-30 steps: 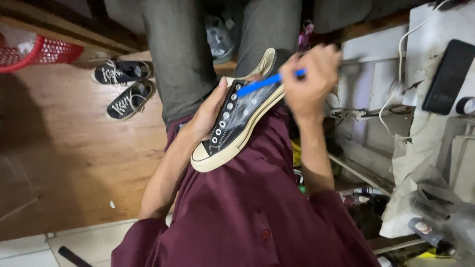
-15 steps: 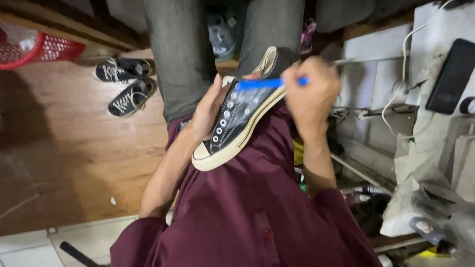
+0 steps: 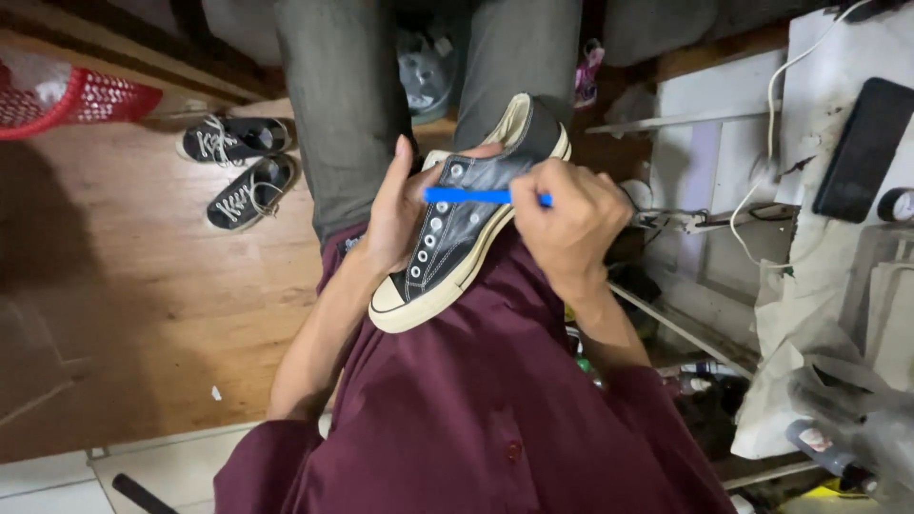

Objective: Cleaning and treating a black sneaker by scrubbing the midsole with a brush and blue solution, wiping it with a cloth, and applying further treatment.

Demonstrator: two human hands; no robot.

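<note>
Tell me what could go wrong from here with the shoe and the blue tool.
1. The shoe rests on the lap against the maroon shirt, steadied only by the left hand along one side; a hard stroke could tip it off.
2. The blue tool reaches across the shoe to the left thumb, so a slip might jab it.
3. Whatever the tool spreads could smear the shirt under the sole.

Your left hand point(image 3: 395, 214) is cupped, thumb up, forearm bent in; your right hand point(image 3: 568, 224) is fisted, knuckles up, wrist bent.
</note>
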